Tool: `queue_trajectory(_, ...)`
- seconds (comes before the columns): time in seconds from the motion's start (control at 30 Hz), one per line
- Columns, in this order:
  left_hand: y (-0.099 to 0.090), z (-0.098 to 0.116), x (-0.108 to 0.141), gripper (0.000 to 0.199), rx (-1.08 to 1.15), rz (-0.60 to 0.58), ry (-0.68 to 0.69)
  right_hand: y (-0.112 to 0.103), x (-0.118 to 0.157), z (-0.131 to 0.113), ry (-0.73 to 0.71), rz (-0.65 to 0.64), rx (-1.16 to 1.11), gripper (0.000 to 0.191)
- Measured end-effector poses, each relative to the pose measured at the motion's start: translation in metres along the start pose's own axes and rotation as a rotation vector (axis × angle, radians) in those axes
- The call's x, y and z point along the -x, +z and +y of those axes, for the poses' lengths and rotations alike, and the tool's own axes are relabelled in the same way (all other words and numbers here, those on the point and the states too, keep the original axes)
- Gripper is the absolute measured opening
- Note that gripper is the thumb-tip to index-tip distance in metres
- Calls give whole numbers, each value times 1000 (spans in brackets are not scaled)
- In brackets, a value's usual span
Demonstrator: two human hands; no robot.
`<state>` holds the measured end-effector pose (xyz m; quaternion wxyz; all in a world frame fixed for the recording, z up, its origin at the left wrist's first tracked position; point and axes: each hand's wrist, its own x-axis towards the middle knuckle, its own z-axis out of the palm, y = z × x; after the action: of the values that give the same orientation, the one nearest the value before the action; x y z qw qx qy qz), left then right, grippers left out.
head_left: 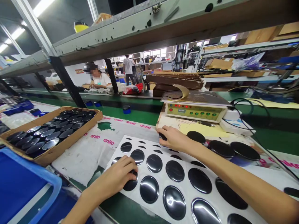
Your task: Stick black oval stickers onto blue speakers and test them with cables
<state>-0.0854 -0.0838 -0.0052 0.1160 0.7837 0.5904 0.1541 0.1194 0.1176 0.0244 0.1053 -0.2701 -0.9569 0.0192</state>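
Note:
A white sheet (161, 172) carrying rows of glossy black round stickers lies in front of me on the bench. My left hand (122, 174) is at the sheet's left end, its fingers curled and pressed on a black round sticker (130, 185) near the corner. Beyond the sheet's far edge, my right hand (171, 138) is closed around a small dark round object (162, 136), mostly hidden by the fingers; its kind is unclear. Under and beside my right forearm stand jars with black lids (220, 148), one showing a blue body.
To the left, a cardboard tray (101, 115) holds many black-topped jars, with a blue plastic bin (58, 183) nearer me. A control box (195, 112) with lit buttons and cables stands behind. A single jar (126, 109) sits on the green belt (142, 113). A shelf (140, 28) hangs overhead.

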Motion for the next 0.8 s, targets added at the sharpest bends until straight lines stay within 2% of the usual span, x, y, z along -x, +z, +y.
queue_trajectory(0.07, -3, -1, 0, 15, 24, -13, -17, 0, 2, -5, -16, 26, -20, 27)
queue_trajectory(0.17, -9, -2, -7, 12, 47, -44, -18, 5, 15, -30, -106, 78, -74, 29)
queue_trajectory(0.3, -16, -5, -17, 13, 55, -95, 49, 25, 40, -75, -370, 38, -200, 25)
queue_trajectory(0.37, -13, -7, -17, 16, 42, -90, 93, 37, 49, -88, -445, 6, -244, 22)
queue_trajectory(0.47, 1, -10, -11, 19, 9, -12, 119, 48, 54, -92, -438, 8, -266, 24)
queue_trajectory(0.57, 15, -15, 1, 22, -11, 91, 112, 50, 54, -88, -439, 22, -270, 26)
queue_trajectory(0.63, 16, -18, 16, 21, -2, 140, 92, 50, 53, -87, -447, 31, -272, 25)
queue_trajectory(0.73, 0, -22, 48, 15, 31, 196, 8, 50, 54, -87, -451, 45, -271, 24)
queue_trajectory(0.8, -19, -22, 66, 16, 129, 299, -94, 51, 55, -88, -455, 58, -269, 24)
